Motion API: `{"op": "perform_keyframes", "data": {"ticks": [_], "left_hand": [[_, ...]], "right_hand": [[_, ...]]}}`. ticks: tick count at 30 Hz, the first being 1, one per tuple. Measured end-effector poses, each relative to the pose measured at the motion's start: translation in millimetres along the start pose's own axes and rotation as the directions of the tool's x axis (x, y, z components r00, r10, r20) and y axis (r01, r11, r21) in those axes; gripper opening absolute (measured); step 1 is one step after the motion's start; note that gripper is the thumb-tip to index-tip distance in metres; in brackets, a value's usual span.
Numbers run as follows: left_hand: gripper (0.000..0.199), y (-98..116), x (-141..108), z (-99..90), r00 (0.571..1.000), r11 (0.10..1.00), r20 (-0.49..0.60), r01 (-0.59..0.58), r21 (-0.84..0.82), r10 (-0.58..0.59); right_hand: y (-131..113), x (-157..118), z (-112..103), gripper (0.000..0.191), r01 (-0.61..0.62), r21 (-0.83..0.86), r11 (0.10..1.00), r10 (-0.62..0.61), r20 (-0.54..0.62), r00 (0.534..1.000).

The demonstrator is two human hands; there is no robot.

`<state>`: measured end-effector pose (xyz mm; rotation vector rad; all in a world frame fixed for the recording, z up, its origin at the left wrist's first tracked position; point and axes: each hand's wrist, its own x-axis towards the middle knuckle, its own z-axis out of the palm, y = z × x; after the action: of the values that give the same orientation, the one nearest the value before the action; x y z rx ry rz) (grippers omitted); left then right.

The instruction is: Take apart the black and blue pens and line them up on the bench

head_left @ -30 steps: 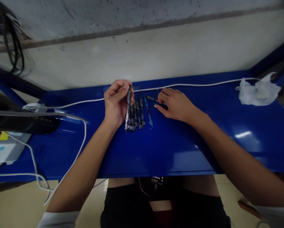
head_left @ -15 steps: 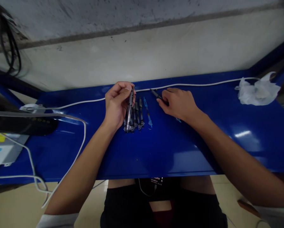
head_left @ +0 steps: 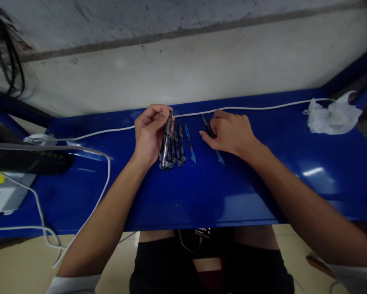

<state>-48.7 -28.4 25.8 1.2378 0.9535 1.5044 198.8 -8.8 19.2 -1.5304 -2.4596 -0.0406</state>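
My left hand [head_left: 151, 132] pinches a clear-barrelled pen with a dark grey top [head_left: 167, 132] between thumb and fingers. Below it, several similar dark pens [head_left: 177, 150] lie side by side on the blue shelf [head_left: 177, 192]. A light blue pen [head_left: 190, 143] lies just right of that row. My right hand [head_left: 231, 130] rests low over the shelf, its curled fingers closed on a dark pen [head_left: 205, 121] whose tip end is hidden. From under this hand sticks out the end of a second blue pen [head_left: 220, 157].
A white cable [head_left: 251, 108] runs along the back edge against the wall. On the right sits a crumpled white plastic bag [head_left: 333, 115]. To the left are a black object [head_left: 30, 161], a white-grey box [head_left: 8, 196] and a looped white cable [head_left: 107, 171].
The dark pen at my right hand has swung more upright, its top shifting right. More of the blue pen beneath that hand shows. My left hand has barely moved.
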Motion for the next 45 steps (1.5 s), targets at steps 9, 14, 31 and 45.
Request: {"op": "perform_keyframes", "data": {"ticks": [9,14,31,45], "left_hand": [[0.024,-3,3,-2.6,1.000,1.000,0.013,-0.008,-0.026,0.008],[0.029,-2,1,-1.0,1.000,1.000,0.024,-0.004,-0.017,0.005],[0.028,5,-9,13.3,0.997,0.990,0.002,0.072,-0.124,-0.072],[0.032,11,-11,9.3,0.976,0.986,0.196,0.122,-0.111,-0.099]], "right_hand": [[-2,-1,2,0.039,-0.007,-0.020,1.000,0.008,0.044,0.999],[-5,-1,5,0.035,-0.025,0.096,0.995,0.029,-0.047,0.998],[-47,-14,16,0.029,0.216,0.916,0.339,-0.172,-0.166,0.971],[-43,-12,14,0.046,0.009,0.999,0.046,-0.140,-0.002,0.990]]}}
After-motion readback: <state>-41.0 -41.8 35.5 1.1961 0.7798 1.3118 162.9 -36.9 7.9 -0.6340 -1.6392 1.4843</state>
